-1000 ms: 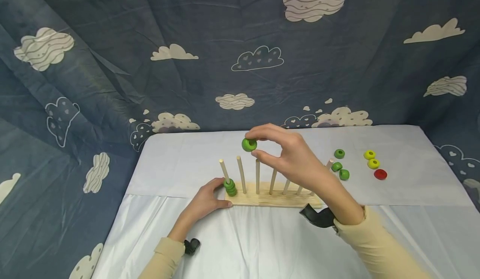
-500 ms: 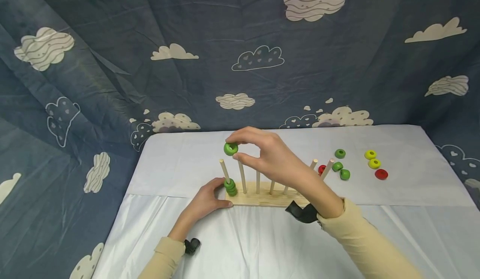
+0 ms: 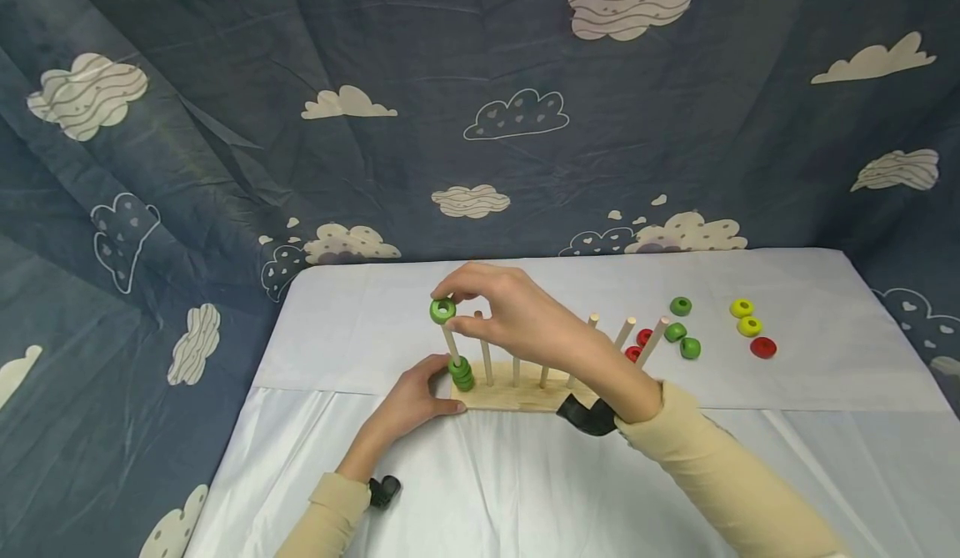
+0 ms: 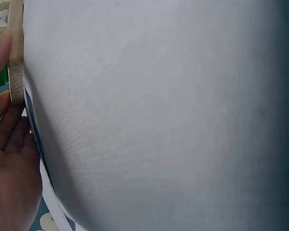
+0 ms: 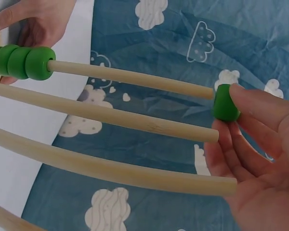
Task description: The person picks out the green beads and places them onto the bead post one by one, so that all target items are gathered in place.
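Observation:
Between thumb and fingers, my right hand (image 3: 517, 312) pinches a green wooden bead (image 3: 435, 317) by its edges. The bead is at the tip of the leftmost wooden peg (image 3: 452, 348); in the right wrist view this bead (image 5: 225, 103) is just beyond the peg's end (image 5: 202, 90). Low on that peg, several green beads (image 5: 38, 63) are stacked. My left hand (image 3: 408, 399) grips the left end of the pale wooden base (image 3: 510, 401), thumb at its front edge. The left wrist view shows the fingers (image 4: 12, 127) at the end of the base (image 4: 17, 57).
Bare pegs (image 3: 515, 372) stand in a row along the base, partly behind my right arm. To the right lie loose green beads (image 3: 690, 348), two yellow beads (image 3: 749, 327) and a red bead (image 3: 763, 348). More red beads (image 3: 645, 337) show behind the right-hand pegs.
My right hand has carried the green bead left and slightly down, from above the middle pegs to the leftmost peg's tip. My left hand stays at the base.

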Demonstrator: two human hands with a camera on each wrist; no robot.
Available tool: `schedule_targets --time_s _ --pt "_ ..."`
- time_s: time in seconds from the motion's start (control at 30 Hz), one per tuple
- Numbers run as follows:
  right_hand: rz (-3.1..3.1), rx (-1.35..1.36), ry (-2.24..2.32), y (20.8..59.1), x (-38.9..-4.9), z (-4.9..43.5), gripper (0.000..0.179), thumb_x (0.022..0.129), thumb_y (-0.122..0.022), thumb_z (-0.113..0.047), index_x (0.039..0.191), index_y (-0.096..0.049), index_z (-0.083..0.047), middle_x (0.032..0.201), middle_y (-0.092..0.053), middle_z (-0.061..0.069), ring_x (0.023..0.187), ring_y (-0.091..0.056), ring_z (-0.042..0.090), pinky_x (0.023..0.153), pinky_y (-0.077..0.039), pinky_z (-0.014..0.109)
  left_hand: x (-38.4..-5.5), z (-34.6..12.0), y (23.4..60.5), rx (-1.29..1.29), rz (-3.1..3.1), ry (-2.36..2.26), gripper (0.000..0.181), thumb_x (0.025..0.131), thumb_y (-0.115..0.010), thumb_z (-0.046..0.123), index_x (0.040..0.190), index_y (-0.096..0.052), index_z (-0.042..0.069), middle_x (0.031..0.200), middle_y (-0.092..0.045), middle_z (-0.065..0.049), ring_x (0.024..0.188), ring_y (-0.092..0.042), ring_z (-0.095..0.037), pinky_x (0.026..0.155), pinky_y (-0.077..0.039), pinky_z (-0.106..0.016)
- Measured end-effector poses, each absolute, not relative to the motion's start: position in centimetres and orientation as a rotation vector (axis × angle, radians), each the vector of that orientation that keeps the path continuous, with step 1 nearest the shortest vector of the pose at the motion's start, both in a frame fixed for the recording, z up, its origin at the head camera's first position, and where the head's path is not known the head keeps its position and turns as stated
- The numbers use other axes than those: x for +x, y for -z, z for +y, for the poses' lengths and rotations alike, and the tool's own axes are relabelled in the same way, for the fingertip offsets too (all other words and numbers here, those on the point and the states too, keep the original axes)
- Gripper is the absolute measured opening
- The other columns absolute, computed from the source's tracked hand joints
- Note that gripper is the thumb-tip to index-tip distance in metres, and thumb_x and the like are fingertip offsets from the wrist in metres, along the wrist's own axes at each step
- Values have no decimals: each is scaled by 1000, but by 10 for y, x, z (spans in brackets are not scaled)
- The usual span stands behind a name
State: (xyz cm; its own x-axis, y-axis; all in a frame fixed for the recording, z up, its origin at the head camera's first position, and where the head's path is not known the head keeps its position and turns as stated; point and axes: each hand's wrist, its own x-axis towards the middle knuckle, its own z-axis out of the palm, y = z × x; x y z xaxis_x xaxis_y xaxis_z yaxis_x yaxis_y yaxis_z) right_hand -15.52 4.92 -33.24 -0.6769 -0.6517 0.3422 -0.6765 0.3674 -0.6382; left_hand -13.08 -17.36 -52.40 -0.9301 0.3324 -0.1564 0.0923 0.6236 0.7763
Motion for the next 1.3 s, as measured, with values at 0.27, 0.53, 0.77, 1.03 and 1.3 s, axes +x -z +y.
schedule_targets --time_s 0.27,0.53,0.77,1.03,1.3 --pt "-2666 1244 -1186 329 -158 46 30 85 -75 -15 114 -67 -15 105 -64 -13 95 -59 4 81 -50 23 -131 -174 523 357 2568 -1204 73 74 -84 34 137 -52 20 136 -53 4 135 -40 -19 112 -31 -44" --pt "-2763 1229 -1188 328 -158 44 26 85 -75 -17 110 -69 -16 100 -64 -13 92 -58 4 82 -52 29 -131 -174 522 363 2580 -1186 73 74 -84 34 137 -52 20 136 -53 4 135 -40 -19 112 -31 -43" --pt "-2818 1227 -1155 330 -158 42 25 85 -74 -15 110 -69 -16 99 -64 -13 92 -59 4 84 -52 26 -131 -174 522 361 2572 -1196 72 73 -84 35 136 -52 21 136 -53 5 135 -40 -18 113 -31 -43" --pt "-2822 1209 -1152 329 -157 44 29 87 -73 -16 115 -68 -16 106 -65 -11 96 -59 6 85 -50 25 -131 -173 523 333 2565 -1207 72 72 -84 36 135 -53 20 135 -54 5 135 -39 -19 113 -30 -44" --pt "-2721 1183 -1239 328 -151 52 32 86 -74 -15 117 -66 -18 111 -63 -13 98 -58 3 86 -50 24 -130 -173 524 336 2581 -1209 72 72 -85 35 135 -54 18 135 -55 1 134 -42 -21 112 -31 -46"
